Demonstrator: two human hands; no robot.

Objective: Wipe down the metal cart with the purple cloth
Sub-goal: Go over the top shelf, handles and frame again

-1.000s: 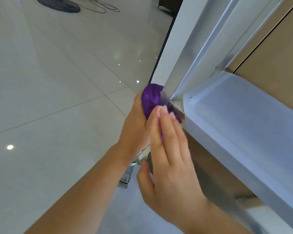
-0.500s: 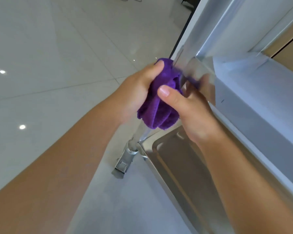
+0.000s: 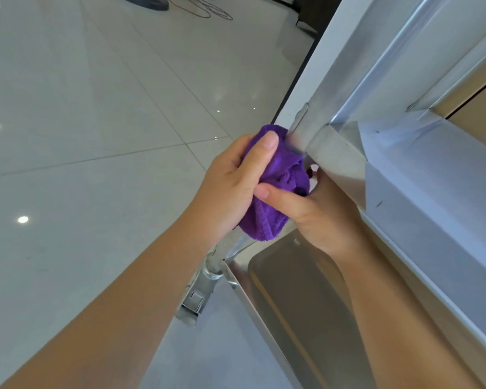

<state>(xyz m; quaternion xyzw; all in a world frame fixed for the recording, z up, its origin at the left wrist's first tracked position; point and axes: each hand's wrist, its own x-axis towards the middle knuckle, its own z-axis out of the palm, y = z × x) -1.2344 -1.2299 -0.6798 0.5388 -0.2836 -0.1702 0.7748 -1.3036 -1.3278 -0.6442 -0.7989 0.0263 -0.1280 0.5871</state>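
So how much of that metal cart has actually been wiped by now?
Finished parts can't be judged. In hand: both the left hand and right hand grip the purple cloth around the cart's corner post. The lower tray isn't being wiped yet.

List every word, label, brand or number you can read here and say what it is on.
None: no readable text shows on the metal cart, the purple cloth, the caster bracket or the floor.
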